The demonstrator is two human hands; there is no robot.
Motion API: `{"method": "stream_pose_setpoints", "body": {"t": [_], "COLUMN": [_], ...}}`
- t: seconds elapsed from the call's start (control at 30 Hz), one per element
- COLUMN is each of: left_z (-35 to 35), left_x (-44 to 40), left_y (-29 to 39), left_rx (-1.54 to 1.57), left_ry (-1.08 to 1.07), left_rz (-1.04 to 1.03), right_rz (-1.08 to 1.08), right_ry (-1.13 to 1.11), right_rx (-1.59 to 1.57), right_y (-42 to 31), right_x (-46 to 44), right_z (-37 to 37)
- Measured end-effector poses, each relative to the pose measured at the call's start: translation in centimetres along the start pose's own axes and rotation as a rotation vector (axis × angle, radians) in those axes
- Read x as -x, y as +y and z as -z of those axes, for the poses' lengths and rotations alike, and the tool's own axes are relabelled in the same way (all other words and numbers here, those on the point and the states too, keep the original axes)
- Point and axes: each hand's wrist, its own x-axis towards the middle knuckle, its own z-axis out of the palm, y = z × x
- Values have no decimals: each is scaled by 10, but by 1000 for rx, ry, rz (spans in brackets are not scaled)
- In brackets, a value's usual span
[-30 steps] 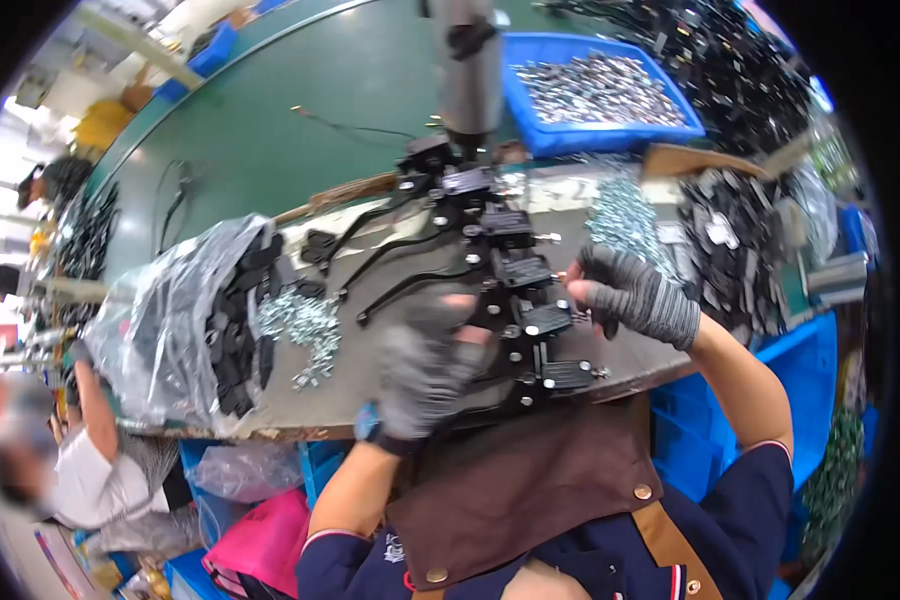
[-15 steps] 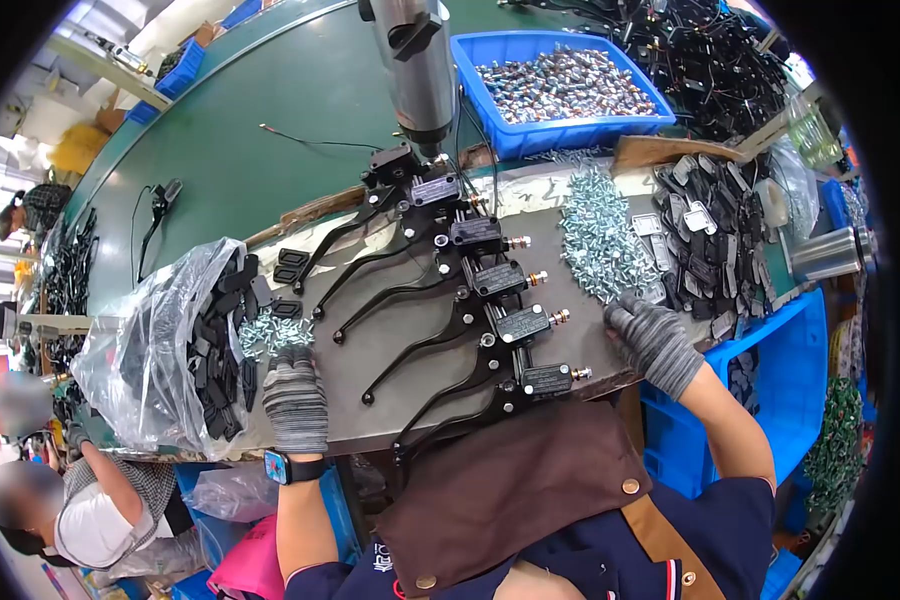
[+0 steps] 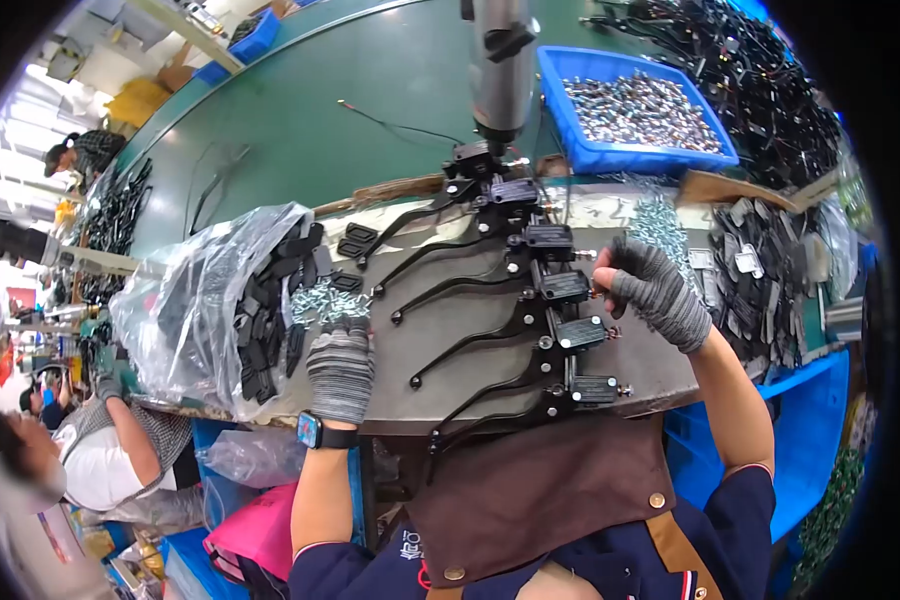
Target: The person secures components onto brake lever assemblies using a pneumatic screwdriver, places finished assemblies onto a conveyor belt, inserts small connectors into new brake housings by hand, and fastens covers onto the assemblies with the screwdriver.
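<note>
Several black brake lever assemblies (image 3: pixel 528 325) lie in a slanting row, levers pointing left, cylinder blocks with printed caps on the right. My left hand (image 3: pixel 341 372), in a grey striped glove, has its fingers together and bent down at a small pile of silver screws (image 3: pixel 328 303); what the fingertips hold is hidden. Over the right ends of the middle assemblies is my right hand (image 3: pixel 658 292), gloved with bare fingertips, thumb and forefinger closed together. Anything between them is too small to make out. A larger screw pile (image 3: pixel 660 228) lies behind that hand.
A powered driver (image 3: pixel 502 75) hangs above the row's far end. Behind stands a blue bin (image 3: pixel 640 158) of small metal fittings. Black parts spill from a plastic bag (image 3: pixel 195 310) at left; more black parts (image 3: pixel 760 290) lie at right. A person (image 3: pixel 120 450) sits at left.
My right hand has left the large screw pile and moved to the right ends of the lever assemblies. My left hand stays at the small screw pile. The view has shifted left.
</note>
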Motion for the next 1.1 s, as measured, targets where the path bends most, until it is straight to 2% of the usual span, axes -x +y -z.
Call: {"method": "stream_pose_setpoints", "body": {"t": [0.2, 0.33, 0.43, 0.6, 0.7, 0.73, 0.8, 0.87, 1.1], "left_z": [2, -4, -6, 2, 15, 25, 38, 32, 21], "left_x": [-16, -32, -36, -49, -57, -61, -70, -77, -89], "left_y": [-2, 5, 6, 11, 29, 40, 71, 96, 152], "left_rx": [78, -54, -38, -62, 473, 476, 874, 969, 1022], "left_ry": [176, 135, -15, -29, 197, 197, 130, 201, 271], "left_rz": [69, 95, 113, 132, 210, 210, 81, -144, -330], "right_rz": [-11, 2, -17, -66, -111, -112, -137, -151, -137], "right_ry": [31, 58, 57, 59, 7, 9, 16, 22, -2], "right_rx": [-37, -60, -113, -142, -66, -64, 16, 54, 106], "right_y": [5, 3, 3, 3, 6, 6, 3, 2, 1], "right_x": [-4, -5, -5, -12, -19, -21, -25, -26, -24], "right_z": [-1, -3, -1, 3, 2, 2, 2, 1, 2]}}
